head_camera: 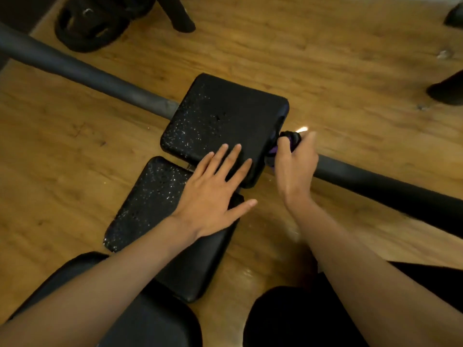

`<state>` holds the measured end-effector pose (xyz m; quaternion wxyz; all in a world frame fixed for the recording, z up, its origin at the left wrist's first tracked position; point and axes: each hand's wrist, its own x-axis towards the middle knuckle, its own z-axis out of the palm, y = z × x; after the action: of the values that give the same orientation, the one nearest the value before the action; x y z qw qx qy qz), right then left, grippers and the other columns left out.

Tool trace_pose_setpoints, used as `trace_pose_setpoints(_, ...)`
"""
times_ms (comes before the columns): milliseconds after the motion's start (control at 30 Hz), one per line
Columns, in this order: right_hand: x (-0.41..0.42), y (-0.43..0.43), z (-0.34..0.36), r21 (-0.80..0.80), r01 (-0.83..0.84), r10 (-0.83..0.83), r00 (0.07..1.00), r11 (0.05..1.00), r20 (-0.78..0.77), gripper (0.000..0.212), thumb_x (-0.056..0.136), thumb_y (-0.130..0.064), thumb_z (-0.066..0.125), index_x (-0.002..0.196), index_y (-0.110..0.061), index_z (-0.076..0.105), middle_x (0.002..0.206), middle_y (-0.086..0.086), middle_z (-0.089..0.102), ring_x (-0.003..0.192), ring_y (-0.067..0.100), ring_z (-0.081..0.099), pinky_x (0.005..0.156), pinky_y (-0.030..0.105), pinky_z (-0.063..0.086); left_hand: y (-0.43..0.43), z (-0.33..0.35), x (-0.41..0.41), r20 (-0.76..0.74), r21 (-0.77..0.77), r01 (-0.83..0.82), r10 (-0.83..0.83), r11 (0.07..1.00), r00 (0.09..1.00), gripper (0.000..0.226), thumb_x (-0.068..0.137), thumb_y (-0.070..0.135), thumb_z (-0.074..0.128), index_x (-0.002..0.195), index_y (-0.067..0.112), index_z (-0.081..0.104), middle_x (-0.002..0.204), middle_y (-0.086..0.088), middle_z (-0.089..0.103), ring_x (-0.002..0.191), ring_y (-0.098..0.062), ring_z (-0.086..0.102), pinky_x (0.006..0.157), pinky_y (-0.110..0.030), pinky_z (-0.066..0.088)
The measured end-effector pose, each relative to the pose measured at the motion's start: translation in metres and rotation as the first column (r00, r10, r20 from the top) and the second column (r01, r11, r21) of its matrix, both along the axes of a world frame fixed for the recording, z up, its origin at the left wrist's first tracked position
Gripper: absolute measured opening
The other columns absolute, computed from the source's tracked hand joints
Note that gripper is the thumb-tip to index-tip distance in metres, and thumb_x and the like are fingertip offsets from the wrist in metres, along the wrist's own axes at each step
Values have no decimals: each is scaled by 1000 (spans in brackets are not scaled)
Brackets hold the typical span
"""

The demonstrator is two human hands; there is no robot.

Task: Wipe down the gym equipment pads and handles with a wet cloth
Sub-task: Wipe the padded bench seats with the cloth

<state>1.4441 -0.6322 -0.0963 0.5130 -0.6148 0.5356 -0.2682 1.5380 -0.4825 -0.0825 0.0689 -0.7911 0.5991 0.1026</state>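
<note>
Black padding fills the middle of the head view. An upper pad (225, 108) lies beyond a lower pad (147, 204), with a narrow gap between them. Both are dusted with pale specks on their left halves. I cannot tell whether these are water drops or wear.

The left hand (213, 194) lies flat across the gap. Its fingers (231, 156) are straight and spread on the near right corner of the upper pad, pressing but holding nothing.

The right hand (295, 161) is just off that pad's right edge, its fingers curled tight round a bunched purple cloth (273, 152). A small black thing (290, 137) pokes out above the knuckles. It could be a knob or part of the frame, as blur and glare hide its shape.

The cloth touches or nearly touches the pad's side. The specked area lies well to the left of those fingers, across the pad's width, so I judge the next wipe must sweep leftward. The bare left hand is nearer the specks.

A grey bar (375, 181) runs under the pad, its long axis slanting from far left to near right. Just right of the cloth it passes behind the right hand.

Weight plates (87, 26) sit far off on the wooden floor (325, 58). A third pad is cut off at the bottom edge.
</note>
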Motion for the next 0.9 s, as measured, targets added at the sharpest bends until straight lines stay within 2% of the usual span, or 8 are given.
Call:
trace_pose_setpoints(200,38,-6,-45,-52,181,-169,968,982,188,15,99,-31,50,102,-16,48,105,3,55,101,22,53,92,45,45,2,-36,28,-48,-135,128,-136,983,990,77,102,66,32,165,21,25,174,-6,12,161,-26,6,130,-47,11)
trace_pose_setpoints(300,41,-1,-53,-60,94,-86,988,994,128,33,103,-45,41,132,-34,53,130,-2,50,126,19,45,111,50,35,5,-43,32,-96,-197,96,-117,976,988,71,103,60,35,165,24,26,174,-2,12,161,-23,5,130,-47,10)
trace_pose_setpoints(367,42,5,-52,-16,-8,9,996,1000,91,45,105,-55,34,150,-50,36,154,-3,37,146,20,31,121,58,22,6,-48,32,-110,-229,82,-109,970,988,68,105,59,33,164,26,26,174,0,13,161,-22,6,129,-48,11)
trace_pose_setpoints(433,41,14,-50,15,-66,63,989,998,135,52,106,-56,31,156,-55,15,168,-6,18,155,19,15,124,55,20,7,-50,33,-114,-260,78,-111,963,987,65,107,59,31,164,28,26,173,0,15,161,-21,8,129,-49,12)
trace_pose_setpoints(567,23,56,-54,35,-85,77,979,996,186,57,107,-48,30,154,-60,-1,170,-17,-1,155,2,1,127,38,19,7,-53,32,-105,-287,67,-101,955,989,63,108,53,30,163,21,29,173,-4,18,161,-22,11,128,-50,13)
trace_pose_setpoints(667,15,84,-56,93,-49,22,963,994,270,60,104,-54,29,145,-70,-12,164,-29,-20,154,-1,-7,128,39,16,8,-50,32,-150,-293,41,-88,955,985,64,108,49,26,163,16,31,172,-3,20,161,-21,12,128,-52,15)
trace_pose_setpoints(767,26,64,-54,109,-39,6,956,993,294,61,107,-47,31,151,-62,-9,166,-21,-20,156,6,-6,128,43,16,8,-49,33,-152,-291,34,-81,956,985,64,110,50,19,162,16,31,172,-2,22,160,-20,13,127,-53,17)
trace_pose_setpoints(900,59,-36,-55,31,-26,17,963,999,270,63,111,-36,34,163,-36,-1,172,-2,-6,158,18,1,127,45,12,4,-51,32,-120,-284,38,-75,958,990,64,102,37,40,163,17,31,172,-1,21,160,-21,13,127,-54,19)
